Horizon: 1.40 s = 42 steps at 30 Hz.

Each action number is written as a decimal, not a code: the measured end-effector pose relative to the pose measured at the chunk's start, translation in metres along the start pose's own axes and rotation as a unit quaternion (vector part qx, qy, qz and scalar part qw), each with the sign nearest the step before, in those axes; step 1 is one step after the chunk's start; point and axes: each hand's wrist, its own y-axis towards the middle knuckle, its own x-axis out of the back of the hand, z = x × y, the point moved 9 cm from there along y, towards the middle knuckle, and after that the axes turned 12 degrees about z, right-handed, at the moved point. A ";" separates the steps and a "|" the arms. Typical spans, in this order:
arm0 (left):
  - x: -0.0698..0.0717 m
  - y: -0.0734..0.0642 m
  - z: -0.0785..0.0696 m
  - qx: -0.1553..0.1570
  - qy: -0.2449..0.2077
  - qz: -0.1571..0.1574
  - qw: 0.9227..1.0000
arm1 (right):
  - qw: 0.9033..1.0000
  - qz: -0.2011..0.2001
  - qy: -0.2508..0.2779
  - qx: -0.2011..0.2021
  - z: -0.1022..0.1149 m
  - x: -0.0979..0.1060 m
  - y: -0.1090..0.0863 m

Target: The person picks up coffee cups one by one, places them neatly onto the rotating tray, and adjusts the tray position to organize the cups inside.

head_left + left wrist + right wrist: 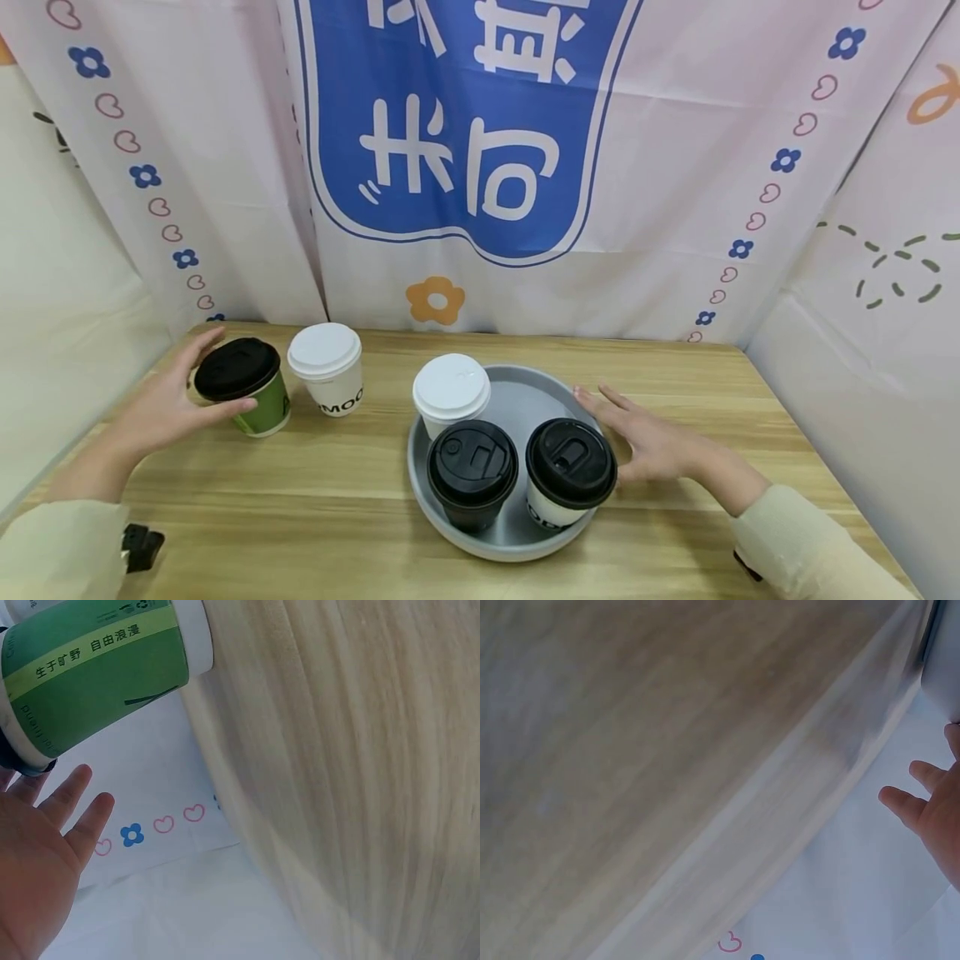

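My left hand (168, 408) is spread around the green paper cup (267, 406) with the black lid, its thumb in front and its fingers behind. In the left wrist view the fingers (90, 825) are extended near the lid end of the cup (97, 675). My right hand (652, 437) has its fingers spread at the right side of the round grey tray (517, 379), next to a white cup (551, 504) with a black lid. Also on the tray stand a black cup (472, 471) and a white-lidded cup (451, 390).
Right of the green cup stands a white cup (327, 367) with a white lid. All of this is on a wooden table (300, 517). A printed curtain (660, 208) hangs behind the table, and white cloth walls (60, 292) enclose both sides.
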 end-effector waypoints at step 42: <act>-0.004 -0.017 0.003 0.019 -0.005 -0.015 1.000 | 0.998 -0.014 -0.019 -0.065 0.014 -0.007 -0.016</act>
